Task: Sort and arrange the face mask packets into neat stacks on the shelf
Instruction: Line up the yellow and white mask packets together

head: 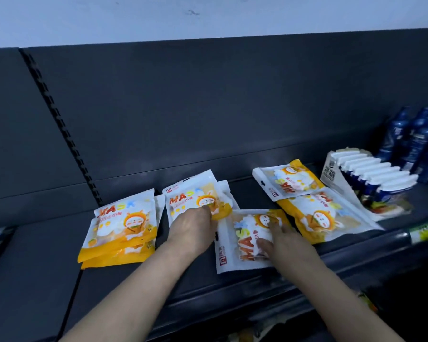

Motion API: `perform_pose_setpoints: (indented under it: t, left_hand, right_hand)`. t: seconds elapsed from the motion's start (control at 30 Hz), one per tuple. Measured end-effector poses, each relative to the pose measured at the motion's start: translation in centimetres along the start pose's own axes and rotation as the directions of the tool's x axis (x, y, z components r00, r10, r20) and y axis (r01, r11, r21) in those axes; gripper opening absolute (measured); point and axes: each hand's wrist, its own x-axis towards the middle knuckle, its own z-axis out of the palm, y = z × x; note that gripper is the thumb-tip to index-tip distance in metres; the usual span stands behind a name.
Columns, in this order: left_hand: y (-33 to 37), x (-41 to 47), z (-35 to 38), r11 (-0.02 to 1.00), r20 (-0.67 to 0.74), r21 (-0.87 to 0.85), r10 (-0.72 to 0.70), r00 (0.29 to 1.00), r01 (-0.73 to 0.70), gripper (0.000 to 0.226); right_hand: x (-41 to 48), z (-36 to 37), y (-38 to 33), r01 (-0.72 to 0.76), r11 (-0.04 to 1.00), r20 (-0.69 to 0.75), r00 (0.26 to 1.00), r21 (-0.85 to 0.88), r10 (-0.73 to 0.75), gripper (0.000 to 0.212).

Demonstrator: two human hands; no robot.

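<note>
- Packets of face masks, white and orange with "MASK" printed on them, lie on a dark grey shelf [35, 255] across the middle of the frame.
- Left stack [121, 228]: a few packets lie overlapped and slightly fanned at lower left of centre, orange ends toward the camera.
- Middle packet [190, 196]: it lies just right of that stack, on top of at least one more packet whose edge shows behind it.
- Left hand [193, 228]: it rests on the middle packet with its fingers [204, 209] bent down and gripping the lower orange edge, which curls up beside them.
- Sideways packet [247, 243]: it lies turned a quarter round near the shelf's front edge, at lower centre.
- Right hand [284, 243]: its fingers [276, 227] are spread and pressed flat on the sideways packet, holding it down.
- Right packets [326, 215]: two lie askew at centre right, the smaller-looking one on the far end of the other.
- Cartons [371, 174], white and blue, sit in a row at the right edge, with blue bottles [413, 141] behind them.
- Green price label [424, 232]: it is on the shelf's front rail at lower right.
</note>
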Motion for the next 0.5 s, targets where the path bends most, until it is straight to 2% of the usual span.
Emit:
perform_pose_setpoints:
  t: [0.17, 0.3, 0.37, 0.5]
  left_hand:
    - [1.9, -1.6, 0.9, 0.999, 0.070, -0.013, -0.039, 0.997, 0.040, 0.038]
    - [4.2, -2.4, 1.2, 0.984, 0.062, -0.108, -0.137, 0.989, 0.143, 0.045]
    - [5.9, -2.8, 1.3, 0.963, 0.055, -0.165, -0.204, 0.977, 0.211, 0.050]
    - [8.9, -2.4, 1.2, 0.923, -0.009, -0.283, -0.275, 0.961, 0.261, 0.058]
  right_hand:
    - [-0.2, 0.1, 0.1, 0.021, 0.993, -0.044, 0.999, -0.112, -0.026, 0.063]
    - [-0.4, -0.7, 1.6, 0.199, 0.969, -0.157, 0.963, -0.146, -0.221, 0.054]
    - [-0.4, -1.6, 2.8, 0.280, 0.951, -0.166, 0.940, -0.130, -0.299, 0.049]
    - [0.2, -3.1, 5.3, 0.335, 0.942, -0.131, 0.933, -0.028, -0.335, 0.047]
